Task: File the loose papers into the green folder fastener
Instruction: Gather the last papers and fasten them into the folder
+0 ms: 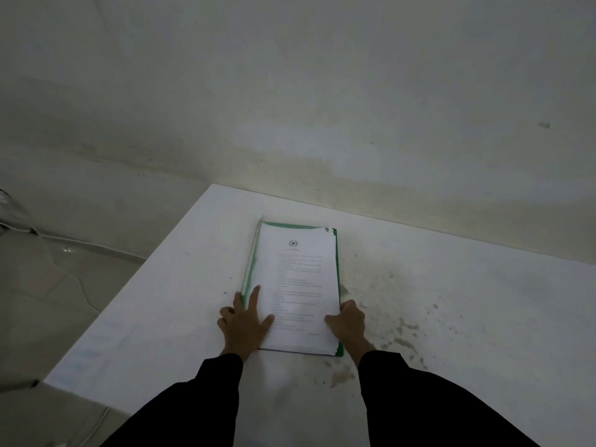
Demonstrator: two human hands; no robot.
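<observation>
now, printed white papers (300, 285) top a green folder (337, 256); left hand (246, 321) presses flat at seven o'clock, right hand (348, 321) grips the papers' five o'clock edge.

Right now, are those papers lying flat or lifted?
Flat. The papers lie on the green folder, its edge showing around them; the left hand presses them down, the right hand holds their side.
</observation>
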